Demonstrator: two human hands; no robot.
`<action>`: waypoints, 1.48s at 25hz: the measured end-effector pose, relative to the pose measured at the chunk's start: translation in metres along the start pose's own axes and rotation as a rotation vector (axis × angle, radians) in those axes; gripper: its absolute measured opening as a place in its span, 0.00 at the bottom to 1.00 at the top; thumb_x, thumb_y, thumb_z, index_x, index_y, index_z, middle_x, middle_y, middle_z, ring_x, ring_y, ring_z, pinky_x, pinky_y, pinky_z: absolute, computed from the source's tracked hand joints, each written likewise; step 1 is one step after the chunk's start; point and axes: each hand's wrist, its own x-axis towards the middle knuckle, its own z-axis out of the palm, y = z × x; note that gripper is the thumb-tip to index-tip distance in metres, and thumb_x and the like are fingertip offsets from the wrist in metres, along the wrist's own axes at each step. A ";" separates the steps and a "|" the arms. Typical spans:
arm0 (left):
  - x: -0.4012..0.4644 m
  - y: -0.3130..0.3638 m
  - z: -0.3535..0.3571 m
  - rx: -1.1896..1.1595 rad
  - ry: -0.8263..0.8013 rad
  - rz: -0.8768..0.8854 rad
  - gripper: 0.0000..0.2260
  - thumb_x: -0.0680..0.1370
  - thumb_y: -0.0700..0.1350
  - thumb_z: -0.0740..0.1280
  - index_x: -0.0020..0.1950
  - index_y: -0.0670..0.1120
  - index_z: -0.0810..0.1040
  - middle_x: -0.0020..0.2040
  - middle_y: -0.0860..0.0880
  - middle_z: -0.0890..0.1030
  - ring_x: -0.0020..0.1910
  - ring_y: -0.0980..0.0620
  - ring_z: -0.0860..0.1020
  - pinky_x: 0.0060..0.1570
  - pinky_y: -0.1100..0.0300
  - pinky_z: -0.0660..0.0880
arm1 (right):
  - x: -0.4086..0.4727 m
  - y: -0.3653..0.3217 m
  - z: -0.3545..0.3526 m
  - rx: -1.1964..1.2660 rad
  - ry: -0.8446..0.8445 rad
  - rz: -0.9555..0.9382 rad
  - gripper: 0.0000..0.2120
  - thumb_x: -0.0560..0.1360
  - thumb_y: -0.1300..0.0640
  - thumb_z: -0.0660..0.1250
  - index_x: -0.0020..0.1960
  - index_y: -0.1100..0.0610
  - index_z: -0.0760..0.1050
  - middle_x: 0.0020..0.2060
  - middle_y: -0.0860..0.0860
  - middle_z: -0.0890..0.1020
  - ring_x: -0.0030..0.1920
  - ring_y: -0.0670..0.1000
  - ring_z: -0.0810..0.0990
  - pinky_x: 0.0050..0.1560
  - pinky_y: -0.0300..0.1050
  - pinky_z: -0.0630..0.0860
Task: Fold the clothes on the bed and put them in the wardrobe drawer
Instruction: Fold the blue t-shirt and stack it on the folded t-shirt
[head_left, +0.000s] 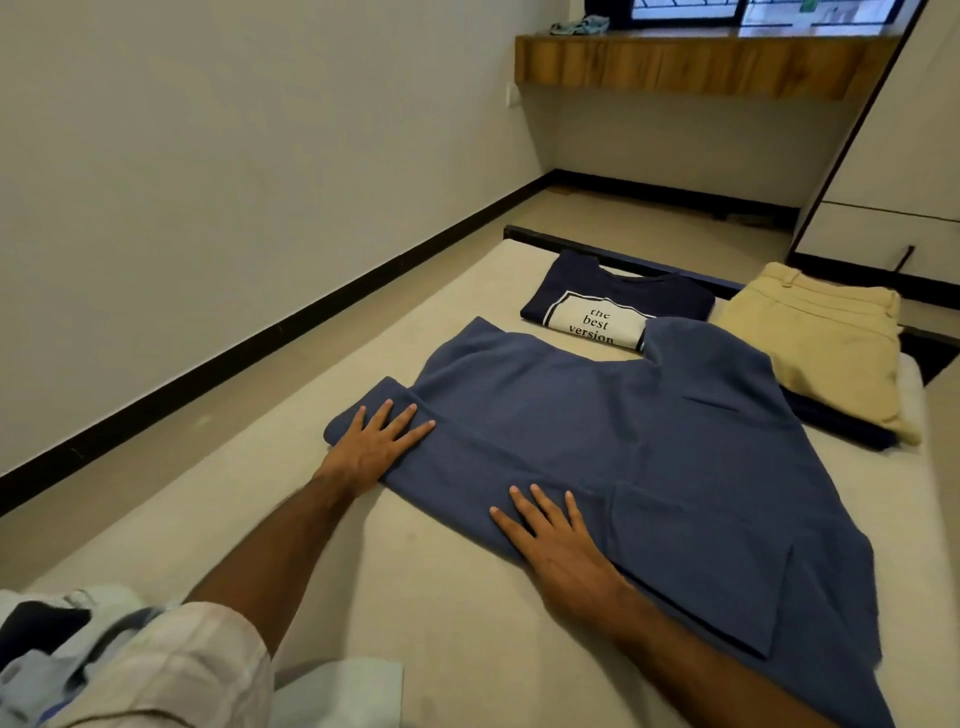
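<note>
A blue shirt (649, 441) lies spread flat on the bed (291, 509), with one sleeve folded in at its left side. My left hand (376, 444) presses flat on that folded sleeve, fingers apart. My right hand (558, 545) lies flat on the shirt's near edge, fingers spread. Behind the shirt rest a folded navy T-shirt with white print (613, 306) and folded beige trousers (836, 343) on top of a dark garment. The wardrobe (898, 156) stands at the far right, with a lower drawer front (883, 234) visible.
A heap of unfolded clothes (62, 654) sits at the near left corner. A wall runs along the bed's left side behind a strip of floor (208, 415). A wooden shelf (691, 62) under the window holds a crumpled cloth (579, 23).
</note>
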 end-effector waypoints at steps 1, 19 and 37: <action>0.001 -0.001 0.004 -0.010 -0.003 0.014 0.52 0.78 0.58 0.68 0.72 0.61 0.21 0.82 0.48 0.37 0.80 0.39 0.40 0.76 0.36 0.43 | -0.001 0.002 -0.005 0.014 -0.044 -0.009 0.48 0.73 0.67 0.66 0.83 0.46 0.42 0.82 0.54 0.42 0.81 0.60 0.40 0.76 0.66 0.36; -0.132 -0.002 0.023 0.001 -0.199 -0.007 0.40 0.83 0.45 0.61 0.79 0.53 0.31 0.81 0.47 0.35 0.80 0.39 0.41 0.75 0.32 0.51 | -0.069 -0.065 -0.043 0.366 -0.306 -0.129 0.35 0.81 0.59 0.61 0.83 0.47 0.49 0.82 0.51 0.44 0.82 0.52 0.41 0.79 0.59 0.37; -0.072 0.249 -0.109 -0.315 0.178 0.602 0.28 0.79 0.70 0.47 0.49 0.55 0.81 0.57 0.58 0.77 0.58 0.56 0.72 0.59 0.55 0.67 | -0.213 0.158 -0.038 1.304 0.178 0.996 0.32 0.69 0.40 0.77 0.65 0.55 0.74 0.59 0.49 0.80 0.57 0.53 0.81 0.55 0.47 0.77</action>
